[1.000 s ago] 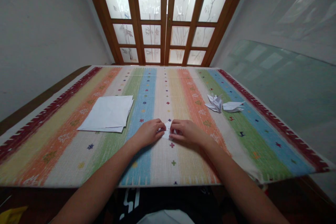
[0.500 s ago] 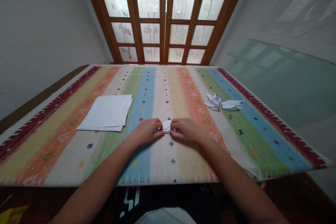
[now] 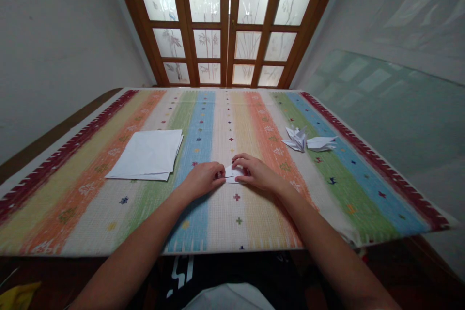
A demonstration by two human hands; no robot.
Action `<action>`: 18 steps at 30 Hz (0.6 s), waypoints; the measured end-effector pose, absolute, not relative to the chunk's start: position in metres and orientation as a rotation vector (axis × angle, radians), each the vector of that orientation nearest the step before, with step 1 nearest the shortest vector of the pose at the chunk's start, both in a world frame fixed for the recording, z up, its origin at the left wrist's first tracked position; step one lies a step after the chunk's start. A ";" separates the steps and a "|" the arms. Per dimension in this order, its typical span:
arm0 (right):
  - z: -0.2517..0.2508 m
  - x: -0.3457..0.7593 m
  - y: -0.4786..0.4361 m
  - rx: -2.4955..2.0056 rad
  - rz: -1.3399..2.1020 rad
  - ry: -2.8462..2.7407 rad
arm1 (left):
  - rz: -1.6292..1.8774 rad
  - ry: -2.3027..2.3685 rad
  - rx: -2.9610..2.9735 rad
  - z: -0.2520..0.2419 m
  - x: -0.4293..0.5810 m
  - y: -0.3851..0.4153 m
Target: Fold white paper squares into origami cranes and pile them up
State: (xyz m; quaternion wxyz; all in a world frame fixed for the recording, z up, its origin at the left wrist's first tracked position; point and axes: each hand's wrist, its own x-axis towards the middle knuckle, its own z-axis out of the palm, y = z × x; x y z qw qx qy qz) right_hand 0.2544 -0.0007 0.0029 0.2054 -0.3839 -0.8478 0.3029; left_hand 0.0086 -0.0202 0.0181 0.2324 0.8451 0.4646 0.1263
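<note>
A small piece of folded white paper (image 3: 232, 173) lies on the striped tablecloth straight ahead of me, between my hands. My left hand (image 3: 204, 179) has its fingers curled together and pinches the paper's left end. My right hand (image 3: 259, 173) is at the paper's right side, with thumb and index finger spread apart; the fingertips are over or just touching it. Part of the paper is hidden behind the fingers of both hands.
Square sheets of white paper (image 3: 145, 155) lie stacked at the left. To the right sit a folded paper crane (image 3: 296, 139) and another folded paper piece (image 3: 321, 143). The striped tablecloth (image 3: 221, 223) covers the table, with wooden glass-paned doors (image 3: 228, 29) beyond.
My right hand's fingers have loosened from their pinch and spread, with the index finger lifting, so more of the paper shows. My left hand keeps its place.
</note>
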 end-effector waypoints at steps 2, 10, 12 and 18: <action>0.002 0.254 0.000 -1.055 0.894 -2.371 | 0.345 1.249 2.335 0.016 0.008 -0.019; 0.007 0.253 0.002 -1.055 0.864 -2.435 | 0.394 1.145 2.363 0.014 0.002 -0.016; 0.009 0.253 0.002 -1.051 0.853 -2.439 | 0.397 1.153 2.368 0.014 0.000 -0.015; 0.009 0.253 -0.002 -1.062 0.845 -2.398 | 0.409 1.160 2.389 0.017 0.001 -0.016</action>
